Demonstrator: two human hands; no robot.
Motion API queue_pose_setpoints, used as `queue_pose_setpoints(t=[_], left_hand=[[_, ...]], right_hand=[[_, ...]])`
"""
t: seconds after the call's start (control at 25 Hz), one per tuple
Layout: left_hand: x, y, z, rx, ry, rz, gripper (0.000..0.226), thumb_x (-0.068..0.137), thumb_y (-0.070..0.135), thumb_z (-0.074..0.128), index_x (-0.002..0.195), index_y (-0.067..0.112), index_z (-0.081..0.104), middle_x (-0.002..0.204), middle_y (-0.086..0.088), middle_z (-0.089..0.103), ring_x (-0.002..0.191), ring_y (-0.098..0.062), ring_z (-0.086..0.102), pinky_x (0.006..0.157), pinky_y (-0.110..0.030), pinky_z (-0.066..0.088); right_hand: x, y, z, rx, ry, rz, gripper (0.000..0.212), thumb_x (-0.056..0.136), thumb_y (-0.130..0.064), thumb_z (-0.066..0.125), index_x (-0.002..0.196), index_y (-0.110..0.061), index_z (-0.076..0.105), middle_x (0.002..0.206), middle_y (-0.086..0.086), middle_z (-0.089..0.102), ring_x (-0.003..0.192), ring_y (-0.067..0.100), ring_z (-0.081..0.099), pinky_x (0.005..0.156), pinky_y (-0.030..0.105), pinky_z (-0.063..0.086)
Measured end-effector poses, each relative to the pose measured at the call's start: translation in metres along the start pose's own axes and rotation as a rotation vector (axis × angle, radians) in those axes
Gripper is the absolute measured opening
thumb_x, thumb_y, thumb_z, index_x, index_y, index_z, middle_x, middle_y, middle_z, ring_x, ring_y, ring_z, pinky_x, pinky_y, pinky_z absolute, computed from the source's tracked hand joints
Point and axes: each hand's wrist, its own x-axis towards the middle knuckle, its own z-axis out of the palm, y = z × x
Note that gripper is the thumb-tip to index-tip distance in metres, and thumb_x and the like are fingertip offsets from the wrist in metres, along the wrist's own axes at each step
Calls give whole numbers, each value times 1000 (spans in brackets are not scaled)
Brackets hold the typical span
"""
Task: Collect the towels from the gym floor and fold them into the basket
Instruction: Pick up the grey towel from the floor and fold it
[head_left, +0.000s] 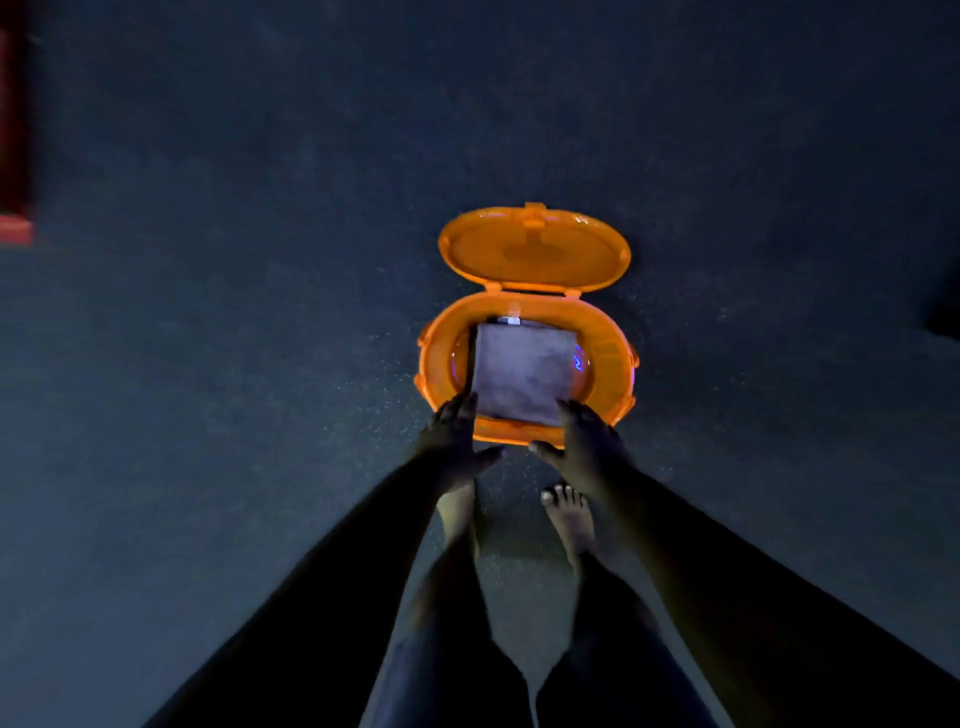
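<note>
Two dark-sleeved arms reach forward and down from the bottom edge of the head view, above a pair of bare feet (569, 512) planted on the dark speckled gym floor (260, 364). Just beyond the toes stands an orange oval basket (605, 374), its hinged lid (535, 249) thrown back and lying open on the far side. Inside it rests a folded grey towel (522, 371), squared off and filling most of the opening; a sliver of something pale shows at its far edge, too small to identify.

At the near rim, the left hand (452, 441) sits against the towel's near left corner, fingers extended along its edge and thumb spread toward the centre. Opposite it, the right hand (584, 441) mirrors the pose at the near right corner, fingers straight and resting on the cloth, thumb pointing inward over the basket's rim. Neither grip is clenched: both hands lie flat and released, touching the towel rather than grasping it.

Far left, a red object (15, 156) lines the frame's edge, blurred.
</note>
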Motion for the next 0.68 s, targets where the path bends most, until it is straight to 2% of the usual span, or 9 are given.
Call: queue_pose_setpoints(t=[0.08,0.16,0.32,0.44,0.56,0.68], left_hand=[[-87,18,-24,-80,86,-56,102,90,57,66,162,10,11,168,-16,15,153,-32,20,121,-38,22],[-167,30,-35,-177,179,-127,103,89,60,66,162,9,13,167,-17,18,152,-34,23,120,-39,23],[-311,39,-15,-401,367,-278,105,87,66,63,162,12,13,168,-15,17,153,-32,21,121,-37,22],[-397,35,17,-536,484,-387,104,89,65,63,162,12,12,168,-12,16,154,-27,19,123,-35,20],[-467,20,57,-645,596,-526,107,87,70,60,162,14,10,169,-9,16,154,-25,18,124,-37,21],[-529,1,98,-741,696,-640,108,86,73,58,163,16,8,170,-7,14,156,-23,15,126,-38,19]], right_hand=[[-57,-27,-42,-13,3,-92,87,87,-61,66,154,-14,37,154,13,45,141,32,44,106,46,45],[-106,-54,-79,-92,-13,-224,88,89,-61,64,155,-11,34,156,16,42,141,34,43,108,45,43],[-198,-113,-116,-229,-70,-447,85,92,-59,61,156,-11,31,160,14,36,147,32,33,115,44,34],[-256,-156,-112,-351,-142,-606,86,93,-62,57,158,-16,25,163,9,30,149,29,29,118,45,30],[-304,-204,-83,-492,-216,-794,88,94,-64,54,160,-16,21,166,9,23,152,27,23,121,44,26],[-352,-247,-42,-612,-259,-940,91,92,-67,53,160,-15,22,166,9,25,153,27,23,122,44,25]])
